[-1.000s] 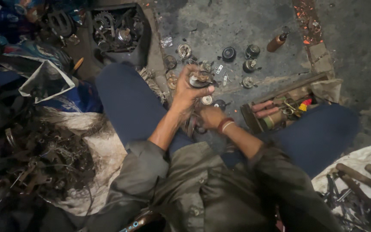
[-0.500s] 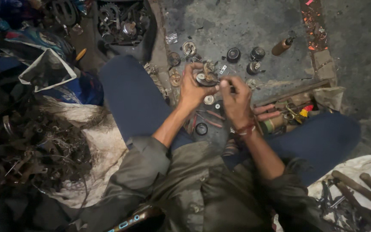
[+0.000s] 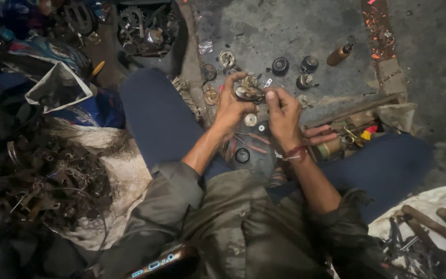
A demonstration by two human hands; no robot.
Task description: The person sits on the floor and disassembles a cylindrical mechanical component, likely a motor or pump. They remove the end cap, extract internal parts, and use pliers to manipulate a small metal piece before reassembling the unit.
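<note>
Now the right hand (image 3: 284,116) has joined the left hand (image 3: 232,106), both gripping the round metal part (image 3: 249,93).

Upper body: olive-grey long-sleeved shirt (image 3: 243,227), grimy, with small buttons down the front. Both sleeves are pushed up to the elbows, bunched in folds. Legs: dark navy trousers (image 3: 156,113). Right wrist: red thread band (image 3: 296,152), wound several turns. Both hands are bare, ungloved.
</note>
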